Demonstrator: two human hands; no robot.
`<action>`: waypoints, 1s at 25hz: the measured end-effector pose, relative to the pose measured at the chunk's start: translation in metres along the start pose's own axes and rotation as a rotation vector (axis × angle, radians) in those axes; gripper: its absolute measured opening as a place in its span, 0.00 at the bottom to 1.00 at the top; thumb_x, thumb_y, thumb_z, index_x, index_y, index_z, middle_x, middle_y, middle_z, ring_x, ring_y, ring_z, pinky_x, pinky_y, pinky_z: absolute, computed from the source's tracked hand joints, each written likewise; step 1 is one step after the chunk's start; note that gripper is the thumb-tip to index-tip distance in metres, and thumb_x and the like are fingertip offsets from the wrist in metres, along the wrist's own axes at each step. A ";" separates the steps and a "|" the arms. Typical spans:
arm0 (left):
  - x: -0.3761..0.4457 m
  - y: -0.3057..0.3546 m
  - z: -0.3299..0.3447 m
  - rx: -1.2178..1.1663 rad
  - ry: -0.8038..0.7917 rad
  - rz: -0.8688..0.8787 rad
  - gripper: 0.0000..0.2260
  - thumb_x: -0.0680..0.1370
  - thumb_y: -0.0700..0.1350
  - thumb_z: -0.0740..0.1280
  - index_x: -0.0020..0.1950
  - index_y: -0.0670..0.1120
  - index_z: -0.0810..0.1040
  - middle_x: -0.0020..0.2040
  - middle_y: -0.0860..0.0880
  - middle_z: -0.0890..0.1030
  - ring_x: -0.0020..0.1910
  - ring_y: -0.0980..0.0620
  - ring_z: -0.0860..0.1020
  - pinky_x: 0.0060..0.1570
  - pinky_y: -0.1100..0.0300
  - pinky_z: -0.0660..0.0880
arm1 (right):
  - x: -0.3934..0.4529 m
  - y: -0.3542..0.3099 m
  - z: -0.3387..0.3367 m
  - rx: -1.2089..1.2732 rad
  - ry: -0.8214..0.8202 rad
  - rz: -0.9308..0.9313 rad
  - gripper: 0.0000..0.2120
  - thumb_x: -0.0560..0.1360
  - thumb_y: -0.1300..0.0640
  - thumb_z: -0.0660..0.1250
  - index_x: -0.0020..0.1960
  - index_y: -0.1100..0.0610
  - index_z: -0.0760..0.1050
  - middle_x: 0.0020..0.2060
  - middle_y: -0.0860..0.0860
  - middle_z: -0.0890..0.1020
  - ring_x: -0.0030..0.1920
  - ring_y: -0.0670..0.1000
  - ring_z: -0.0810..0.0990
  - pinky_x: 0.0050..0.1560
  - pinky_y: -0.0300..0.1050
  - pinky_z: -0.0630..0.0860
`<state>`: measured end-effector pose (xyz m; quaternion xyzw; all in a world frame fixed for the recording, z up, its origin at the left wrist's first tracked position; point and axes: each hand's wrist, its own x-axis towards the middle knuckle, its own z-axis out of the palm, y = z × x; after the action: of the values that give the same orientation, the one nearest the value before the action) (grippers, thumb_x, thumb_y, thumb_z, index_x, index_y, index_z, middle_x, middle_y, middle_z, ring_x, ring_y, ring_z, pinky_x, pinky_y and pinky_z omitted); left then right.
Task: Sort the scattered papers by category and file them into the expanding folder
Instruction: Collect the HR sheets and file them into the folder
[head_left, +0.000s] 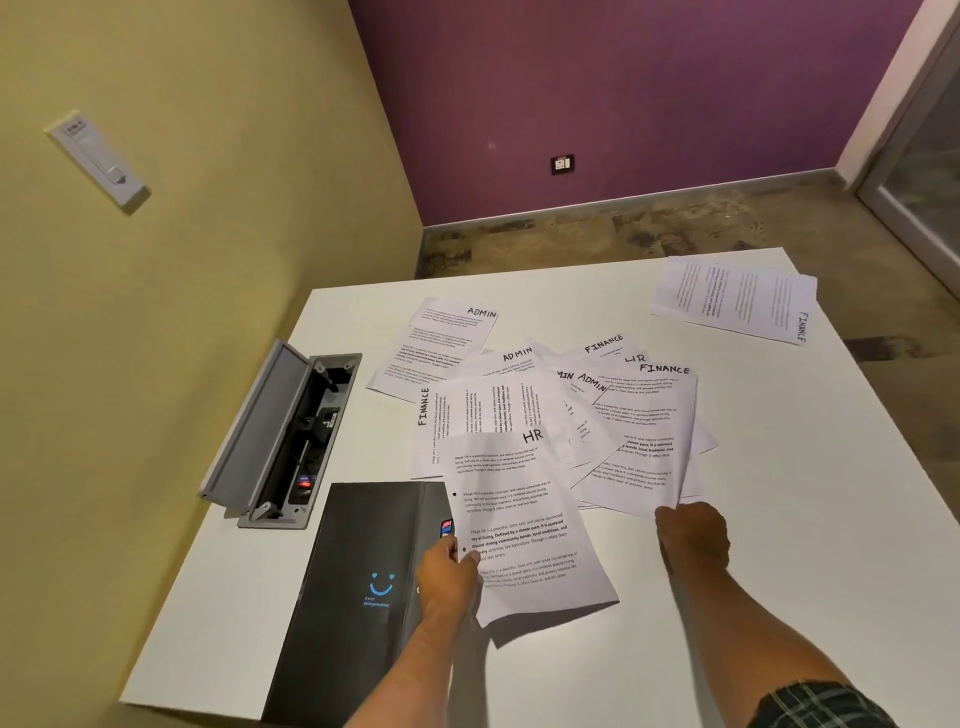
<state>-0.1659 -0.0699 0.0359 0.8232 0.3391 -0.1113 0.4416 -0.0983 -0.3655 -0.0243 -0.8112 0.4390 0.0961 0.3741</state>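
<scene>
While the white table (779, 545) fills most of the view, a grey cable box (283, 431) sits sunk in its left part, with the lid standing open. Just in front of it lies the black expanding folder (358, 597), closed, with a small blue smiling face on its cover and coloured tabs showing at its right edge.

Next to the folder, the left hand (448, 579) holds the HR sheet (519, 525). The fingers are closed around the left edge of this paper, the thumb on top, and the sheet is raised a little, because a shadow shows under its lower corner. Its upper left part lies over the corner of the folder.

Behind this sheet is the pile of scattered papers (524, 395), which overlap each other at different angles. The headings ADMIN, FINANCE and HR are written by hand on them. One ADMIN sheet (441, 343) lies at the far left of the pile.

To the right, the right hand (693, 535) pinches the lower corner of a FINANCE sheet (639, 441), with the fingers bent and closed on the paper. This sheet lies on top of the right side of the pile.

Well apart, near the far right corner of the table, a separate small stack marked FINANCE (737, 299) rests alone.
</scene>
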 end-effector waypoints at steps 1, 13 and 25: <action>-0.001 -0.001 0.000 0.000 0.003 0.002 0.07 0.79 0.38 0.69 0.56 0.43 0.81 0.53 0.48 0.85 0.44 0.51 0.81 0.48 0.57 0.78 | -0.003 0.002 0.002 0.055 0.005 -0.018 0.08 0.69 0.55 0.67 0.45 0.58 0.79 0.42 0.56 0.82 0.42 0.62 0.80 0.47 0.51 0.79; -0.012 -0.004 -0.002 0.034 0.015 0.030 0.03 0.78 0.39 0.69 0.50 0.45 0.81 0.47 0.48 0.85 0.43 0.49 0.82 0.44 0.58 0.79 | -0.028 -0.006 -0.015 0.917 0.074 0.059 0.13 0.72 0.65 0.70 0.56 0.58 0.79 0.38 0.58 0.81 0.26 0.54 0.74 0.27 0.39 0.69; -0.020 -0.009 -0.003 0.026 -0.055 0.042 0.04 0.79 0.39 0.67 0.52 0.43 0.80 0.49 0.48 0.84 0.44 0.51 0.82 0.36 0.68 0.75 | -0.080 -0.121 -0.049 1.214 0.026 -0.267 0.07 0.78 0.60 0.70 0.45 0.59 0.73 0.24 0.46 0.75 0.23 0.45 0.71 0.23 0.38 0.67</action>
<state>-0.1871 -0.0733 0.0418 0.8325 0.3079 -0.1289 0.4423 -0.0593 -0.3081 0.1122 -0.5028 0.3146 -0.2279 0.7722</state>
